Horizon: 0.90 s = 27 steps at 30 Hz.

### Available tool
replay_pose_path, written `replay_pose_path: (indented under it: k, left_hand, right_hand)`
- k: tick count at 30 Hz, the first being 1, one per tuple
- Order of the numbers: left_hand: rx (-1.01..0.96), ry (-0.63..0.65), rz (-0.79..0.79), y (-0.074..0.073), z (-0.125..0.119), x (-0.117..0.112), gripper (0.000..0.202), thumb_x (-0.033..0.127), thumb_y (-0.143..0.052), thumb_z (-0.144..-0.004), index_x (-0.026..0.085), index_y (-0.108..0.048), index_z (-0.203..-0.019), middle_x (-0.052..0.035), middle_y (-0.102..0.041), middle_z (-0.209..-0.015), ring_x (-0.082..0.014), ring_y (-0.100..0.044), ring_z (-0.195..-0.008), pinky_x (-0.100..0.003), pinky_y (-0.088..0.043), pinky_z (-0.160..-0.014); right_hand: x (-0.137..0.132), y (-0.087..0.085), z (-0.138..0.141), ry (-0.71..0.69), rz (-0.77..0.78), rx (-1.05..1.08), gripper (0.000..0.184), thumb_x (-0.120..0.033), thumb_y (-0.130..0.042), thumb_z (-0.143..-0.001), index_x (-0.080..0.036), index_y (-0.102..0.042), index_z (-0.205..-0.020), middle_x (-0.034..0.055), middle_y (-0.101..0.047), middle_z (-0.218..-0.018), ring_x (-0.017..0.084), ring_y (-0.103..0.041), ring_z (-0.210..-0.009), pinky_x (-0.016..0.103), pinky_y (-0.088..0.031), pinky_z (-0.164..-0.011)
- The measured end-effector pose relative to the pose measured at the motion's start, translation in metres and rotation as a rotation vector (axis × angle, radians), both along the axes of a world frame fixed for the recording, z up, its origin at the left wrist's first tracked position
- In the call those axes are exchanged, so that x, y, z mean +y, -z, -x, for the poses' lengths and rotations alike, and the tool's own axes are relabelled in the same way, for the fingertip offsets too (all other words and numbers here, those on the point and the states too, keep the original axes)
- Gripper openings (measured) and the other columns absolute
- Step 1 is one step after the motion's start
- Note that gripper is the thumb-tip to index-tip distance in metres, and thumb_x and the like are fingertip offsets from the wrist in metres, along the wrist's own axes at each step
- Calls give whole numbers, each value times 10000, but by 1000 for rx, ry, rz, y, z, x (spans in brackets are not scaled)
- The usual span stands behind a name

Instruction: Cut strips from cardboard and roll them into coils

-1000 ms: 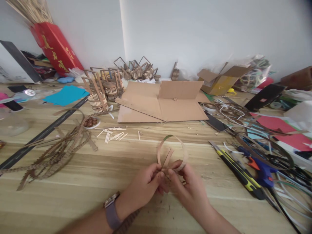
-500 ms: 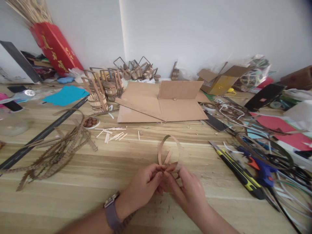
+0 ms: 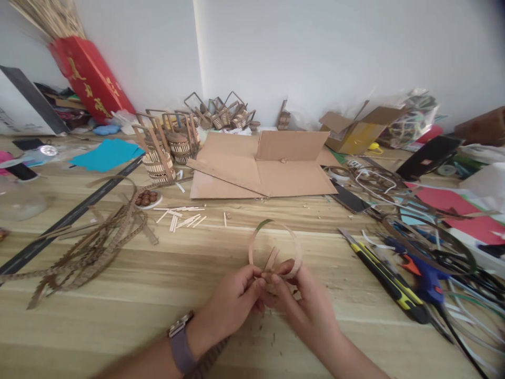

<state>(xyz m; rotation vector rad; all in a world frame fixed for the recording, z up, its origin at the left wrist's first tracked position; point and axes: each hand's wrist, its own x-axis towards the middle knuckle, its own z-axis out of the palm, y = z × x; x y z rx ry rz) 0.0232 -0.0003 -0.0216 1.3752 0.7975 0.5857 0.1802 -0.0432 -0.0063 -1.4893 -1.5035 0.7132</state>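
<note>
A thin brown strip, probably bamboo [image 3: 298, 252], is bent into an upright loop above my fingertips. My left hand [image 3: 239, 297] pinches it from the left, thumb against fingers. From the other side my right hand [image 3: 302, 300] grips the same strip, its fingertips close to those of the left. A short strip end [image 3: 271, 259] sticks up inside the loop. My fingers hide where the strip's ends meet. On my left wrist is a watch [image 3: 181, 322] with a purple band.
Brown notched strips [image 3: 94, 247] lie at left, near a dish of brown beads [image 3: 147, 198] and small pale sticks [image 3: 181, 220]. Small woven baskets [image 3: 157, 167] stand behind. Flattened cardboard [image 3: 292, 176] lies ahead. At right are a utility knife [image 3: 386, 279] and a blue glue gun [image 3: 428, 279].
The loop has opened wider and turned more face-on to me. My right hand's fingers have shifted slightly on the strip; my left hand has barely moved.
</note>
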Motion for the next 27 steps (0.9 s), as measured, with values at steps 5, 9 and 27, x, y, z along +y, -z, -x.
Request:
replay_pose_path:
  k: [5,9,27]
  left_hand:
    - [-31,-40,34,2,-1,1,466,595,-512,-881,145,-606,-962,-31,-641,-733,-159,-595,-629,-262,-476,-601]
    - [-57,-45,66,2,-2,1,468,583,-523,-879,143,-619,-1007,-39,-656,-772,-156,-597,-642,-263,-478,-607]
    - [-32,-4,35,3,-1,1,462,588,-515,-889,141,-600,-972,-44,-677,-727,-153,-613,-623,-251,-482,-600]
  right_hand:
    - [1,3,-2,-77,-175,-228,116,-313,-544,-904,-226,-618,-921,47,-729,-836,189,-702,-728,267,-555,-626]
    - [3,6,-3,-83,-254,-296,108,-264,-521,-919,-226,-620,-932,46,-729,-866,182,-701,-748,264,-548,-644]
    - [3,-2,-4,-37,-97,-87,169,-352,-484,-932,-219,-569,-871,37,-715,-746,168,-694,-652,221,-515,-517]
